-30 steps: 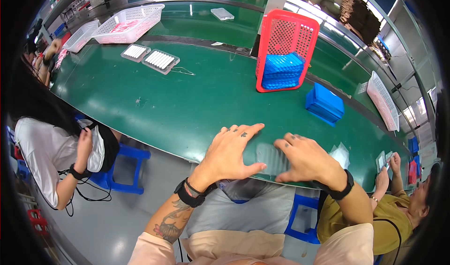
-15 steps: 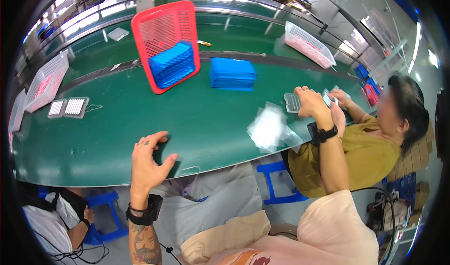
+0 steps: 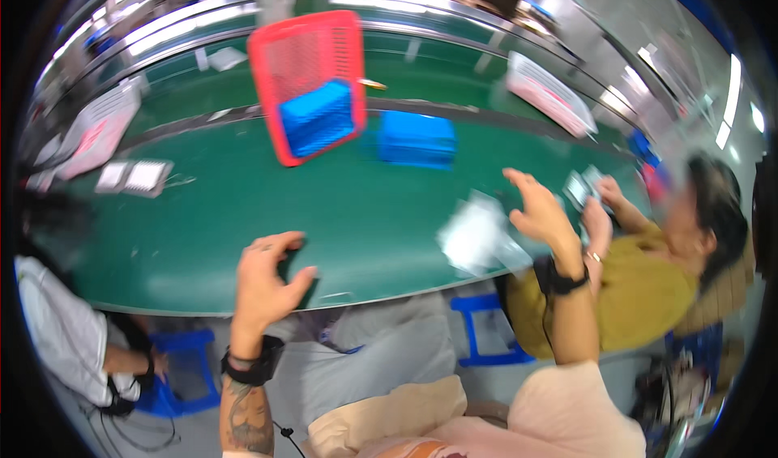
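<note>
Two bare hands, both mine, are spread, with nothing visible between fingers and thumb. My left hand (image 3: 267, 284) lies left of centre, by the near edge of the green table (image 3: 186, 239); whether it touches the surface I cannot tell. My right hand (image 3: 541, 211), right of centre, is just beside the loose pile of clear film (image 3: 470, 235). Farther right, a co-worker's hands (image 3: 598, 221) are at pale trays (image 3: 576, 189). Upper centre: red basket (image 3: 306, 24) and blue stack (image 3: 417, 140). Likely faults, in my judgement: a low sweep of my right wristband (image 3: 559, 278) could drag the light film over the near edge; a careless rightward reach could knock the trays; clinging sheets could lift several together.
</note>
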`<state>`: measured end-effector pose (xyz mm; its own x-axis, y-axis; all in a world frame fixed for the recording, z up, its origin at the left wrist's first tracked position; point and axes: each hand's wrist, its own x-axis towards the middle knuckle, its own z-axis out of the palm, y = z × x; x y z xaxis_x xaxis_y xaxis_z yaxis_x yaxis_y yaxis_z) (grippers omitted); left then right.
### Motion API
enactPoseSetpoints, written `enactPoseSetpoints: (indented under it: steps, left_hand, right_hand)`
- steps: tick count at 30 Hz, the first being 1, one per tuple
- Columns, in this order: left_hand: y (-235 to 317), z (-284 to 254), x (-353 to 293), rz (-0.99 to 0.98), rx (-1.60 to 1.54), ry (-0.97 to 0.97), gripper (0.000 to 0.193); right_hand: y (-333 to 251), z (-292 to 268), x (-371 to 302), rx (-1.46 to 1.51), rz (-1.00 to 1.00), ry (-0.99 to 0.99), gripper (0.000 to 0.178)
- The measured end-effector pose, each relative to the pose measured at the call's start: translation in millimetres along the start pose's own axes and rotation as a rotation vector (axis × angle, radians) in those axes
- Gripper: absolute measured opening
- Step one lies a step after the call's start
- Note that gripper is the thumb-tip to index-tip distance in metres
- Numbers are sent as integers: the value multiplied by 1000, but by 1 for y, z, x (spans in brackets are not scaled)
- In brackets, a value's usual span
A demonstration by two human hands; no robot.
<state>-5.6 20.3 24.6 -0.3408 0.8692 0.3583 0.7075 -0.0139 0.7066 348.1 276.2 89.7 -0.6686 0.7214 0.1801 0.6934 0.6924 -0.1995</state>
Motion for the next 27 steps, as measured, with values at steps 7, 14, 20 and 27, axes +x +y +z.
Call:
enactPoseSetpoints:
  steps: [7,14,20,27]
  left_hand:
    - [6,7,-5,-55,-227,119,15]
    - [149,-97,-15,411,-432,-10,8]
    - [182,-55,6,481,-240,80,10]
    - [130,-108,-78,516,-396,-33,8]
  right_hand:
    - [-154,71,-16,943,-156,-171,23]
    - [-171,107,-3,1216,71,-118,21]
    - [-155,110,-7,1291,72,-155,16]
    - [-183,121,-11,1320,54,-175,18]
